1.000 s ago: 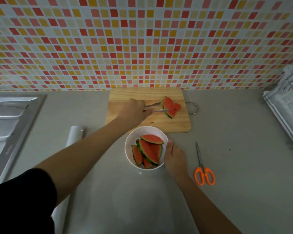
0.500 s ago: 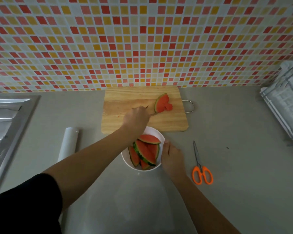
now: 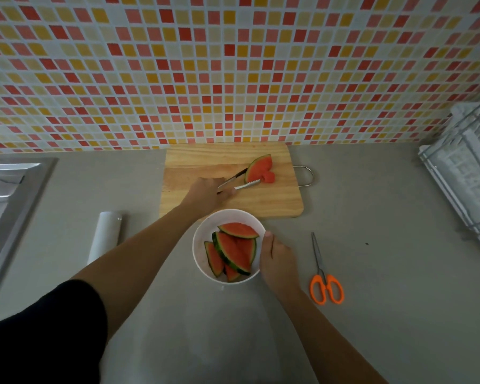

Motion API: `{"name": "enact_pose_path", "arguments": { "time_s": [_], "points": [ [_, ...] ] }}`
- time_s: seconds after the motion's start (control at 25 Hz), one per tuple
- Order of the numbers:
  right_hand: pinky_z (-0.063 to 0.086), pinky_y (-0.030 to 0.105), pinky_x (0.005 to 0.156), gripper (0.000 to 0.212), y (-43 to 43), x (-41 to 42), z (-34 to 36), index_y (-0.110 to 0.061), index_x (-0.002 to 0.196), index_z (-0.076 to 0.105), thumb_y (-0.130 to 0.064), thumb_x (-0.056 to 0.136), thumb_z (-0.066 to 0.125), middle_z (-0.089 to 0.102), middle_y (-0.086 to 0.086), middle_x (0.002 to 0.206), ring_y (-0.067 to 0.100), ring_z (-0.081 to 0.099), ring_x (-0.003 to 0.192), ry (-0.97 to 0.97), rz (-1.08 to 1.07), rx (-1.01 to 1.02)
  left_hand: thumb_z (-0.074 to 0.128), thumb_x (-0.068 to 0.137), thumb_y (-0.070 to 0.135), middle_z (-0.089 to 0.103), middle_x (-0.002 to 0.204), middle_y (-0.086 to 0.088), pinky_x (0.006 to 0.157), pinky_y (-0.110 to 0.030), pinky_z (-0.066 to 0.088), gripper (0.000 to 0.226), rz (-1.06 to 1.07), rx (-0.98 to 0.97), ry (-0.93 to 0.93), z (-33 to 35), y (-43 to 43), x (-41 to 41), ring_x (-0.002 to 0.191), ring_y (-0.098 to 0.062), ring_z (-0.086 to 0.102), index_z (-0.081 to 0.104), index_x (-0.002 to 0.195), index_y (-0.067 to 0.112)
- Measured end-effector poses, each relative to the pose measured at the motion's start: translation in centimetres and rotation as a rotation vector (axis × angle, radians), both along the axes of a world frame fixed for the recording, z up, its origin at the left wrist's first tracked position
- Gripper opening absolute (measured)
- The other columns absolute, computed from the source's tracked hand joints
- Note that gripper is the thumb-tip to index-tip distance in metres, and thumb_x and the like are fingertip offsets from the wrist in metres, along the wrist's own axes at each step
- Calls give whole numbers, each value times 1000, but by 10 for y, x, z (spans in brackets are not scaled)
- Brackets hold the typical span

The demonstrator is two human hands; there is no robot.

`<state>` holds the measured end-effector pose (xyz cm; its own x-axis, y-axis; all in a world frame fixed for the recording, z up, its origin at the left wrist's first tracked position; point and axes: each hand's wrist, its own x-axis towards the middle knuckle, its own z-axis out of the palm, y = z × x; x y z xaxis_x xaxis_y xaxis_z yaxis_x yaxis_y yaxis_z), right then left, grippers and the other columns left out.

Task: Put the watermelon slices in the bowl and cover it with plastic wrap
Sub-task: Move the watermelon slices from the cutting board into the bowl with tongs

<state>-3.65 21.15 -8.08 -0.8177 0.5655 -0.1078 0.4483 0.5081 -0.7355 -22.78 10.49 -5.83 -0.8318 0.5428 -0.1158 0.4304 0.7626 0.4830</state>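
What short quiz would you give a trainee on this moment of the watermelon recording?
1. True or false: the left hand grips tongs whose tips flank a slice on the cutting board.
2. The right hand holds: A the scissors, B the bowl, C the sink.
3. Missing word: in this view the plastic wrap roll lies on the bowl's ____ side.

Key: 1 true; 2 B; 3 left.
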Motion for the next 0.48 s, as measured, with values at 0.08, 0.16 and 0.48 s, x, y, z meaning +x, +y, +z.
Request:
{"name": "enact_pose_path", "arguments": {
  "time_s": [0.08,0.16,0.48],
  "points": [
    [32,26,58,34,1,1,1,-15,73,45,-34,97,30,47,-3,61,19,46,59,-47,33,-56,51,93,46,64,77,-10,57,-27,36,44,2,-39,18,0,11,-4,67,-18,50,62,120,12],
    [31,26,58,34,2,1,0,-14,73,45,-33,97,31,47,-1,61,20,47,58,-45,44,-48,52,93,45,64,80,-11,57,-28,37,45,20,-39,2,0,17,-6,69,-20,51,61,119,9],
    [26,28,51,38,0,-2,-5,-12,63,44,-21,99,36,51,6,57,26,51,55,23,-8,23,54,93,37,69,96,-17,71,-39,51,42,-13,-56,91,12,21,-7,86,-30,62,63,117,3]
  ]
}}
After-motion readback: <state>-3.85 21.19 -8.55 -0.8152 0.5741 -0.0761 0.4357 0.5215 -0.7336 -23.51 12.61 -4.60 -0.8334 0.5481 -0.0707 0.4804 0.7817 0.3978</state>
